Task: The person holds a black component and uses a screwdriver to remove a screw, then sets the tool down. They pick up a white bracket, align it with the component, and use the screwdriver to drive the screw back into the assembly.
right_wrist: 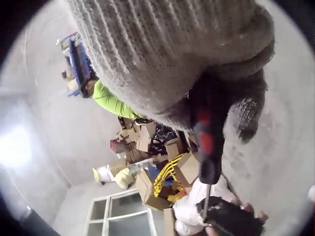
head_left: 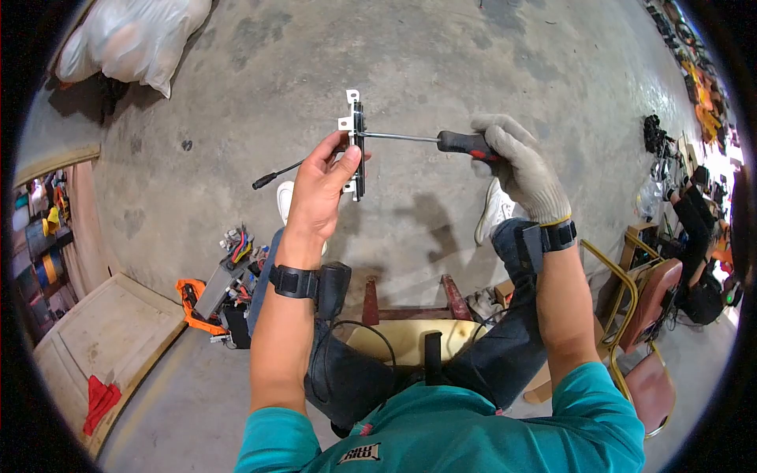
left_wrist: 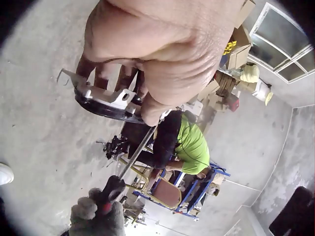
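My bare left hand holds a narrow black part with white metal mounting tabs, standing edge-on above the floor. A short black cable with a plug end sticks out to its left. In my right hand, covered by a knitted grey glove, is a screwdriver with a black and red handle. The screwdriver's shaft runs level to the black part, its tip right at the part's face near my left thumb. The left wrist view shows a slotted tab beside my fingers, and the right wrist view the gripped handle.
Below my arms is a low stool between my legs. At left lie an orange-edged pile of parts and a wooden board with a red cloth. Chairs stand at right. Another person in bright green sits nearby.
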